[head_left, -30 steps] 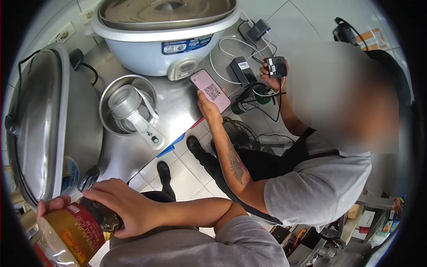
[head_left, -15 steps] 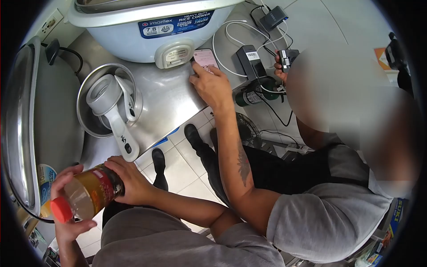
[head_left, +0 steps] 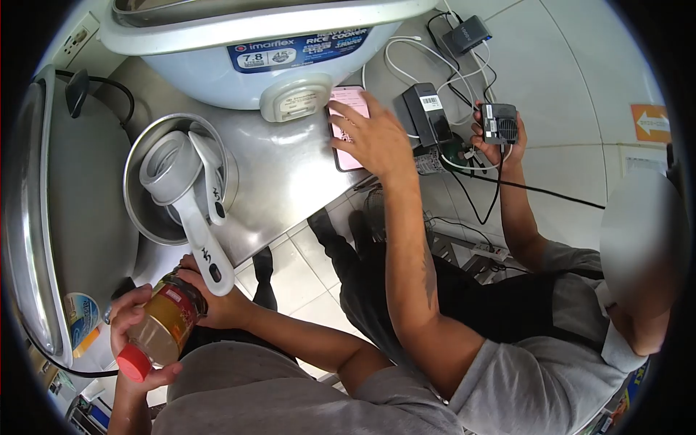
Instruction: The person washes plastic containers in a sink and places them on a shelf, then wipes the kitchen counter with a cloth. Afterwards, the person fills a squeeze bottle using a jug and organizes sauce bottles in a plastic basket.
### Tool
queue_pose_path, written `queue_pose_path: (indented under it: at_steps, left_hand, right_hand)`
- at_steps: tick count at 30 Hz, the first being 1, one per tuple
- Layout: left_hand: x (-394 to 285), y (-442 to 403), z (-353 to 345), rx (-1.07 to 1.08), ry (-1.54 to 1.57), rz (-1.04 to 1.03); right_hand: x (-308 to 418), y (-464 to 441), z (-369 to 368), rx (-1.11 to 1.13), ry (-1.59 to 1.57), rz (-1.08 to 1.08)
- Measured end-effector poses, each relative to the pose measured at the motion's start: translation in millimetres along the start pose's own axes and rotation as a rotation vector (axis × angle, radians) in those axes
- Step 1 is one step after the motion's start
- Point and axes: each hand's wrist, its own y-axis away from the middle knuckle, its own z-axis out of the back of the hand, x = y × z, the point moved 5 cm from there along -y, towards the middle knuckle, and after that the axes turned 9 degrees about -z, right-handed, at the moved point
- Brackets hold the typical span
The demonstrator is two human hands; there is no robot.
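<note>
A clear plastic bottle (head_left: 161,335) with a red cap, a printed label and amber contents lies tilted between my hands, low at the left. My left hand (head_left: 129,322) wraps round its capped end. Around the base end is my right hand (head_left: 221,303), partly hidden behind the bottle. Just above it, the handle of a white measuring cup (head_left: 203,243) sticks out over the counter edge. That cup and a smaller white measuring spoon or cup (head_left: 210,177) rest in a round metal pot (head_left: 138,210).
A pale blue rice cooker (head_left: 203,76) stands on the metal counter (head_left: 268,170). At the right, a co-worker's hand (head_left: 380,141) touches a phone (head_left: 349,161); their other hand holds a small dark device (head_left: 500,123). Cables and a black power brick (head_left: 426,109) lie nearby.
My view has shifted, and the bottle appears slightly lower and farther right, still in both hands. The co-worker's hand has spread over the phone, which shows more. Their dark device is more visible.
</note>
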Motion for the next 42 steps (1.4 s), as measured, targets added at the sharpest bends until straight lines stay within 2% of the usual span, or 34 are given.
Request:
queue_pose_path:
  at_steps: [10,13,15,16,19,26,30,40,42]
  left_hand:
    - [-1,1,-1,-0.017,0.044,-0.019]
    - [-12,-2,3,0.041,-0.138,0.015]
    - [-26,4,13,-0.131,-0.213,-0.085]
    - [-30,12,22,-0.129,-0.213,-0.086]
    - [-56,15,44,0.04,-0.543,-0.25]
    - [-82,-9,34,0.26,-0.755,-0.331]
    - [-82,-18,35,0.331,-0.73,-0.368]
    - [-82,-23,24,0.303,-0.766,-0.418]
    - [-87,-23,22,0.366,-0.692,-0.429]
  right_hand:
    - [0,0,1,0.014,-0.011,-0.013]
    - [-2,0,1,0.016,-0.023,-0.015]
    - [-2,1,1,0.026,0.012,-0.034]
    - [-1,1,1,0.023,0.012,-0.035]
    - [1,0,3,0.024,-0.006,-0.037]
    - [4,1,1,0.024,-0.044,-0.051]
    - [6,2,1,0.013,0.006,-0.05]
    - [22,3,6,-0.039,0.069,-0.073]
    - [31,11,6,-0.041,0.067,-0.069]
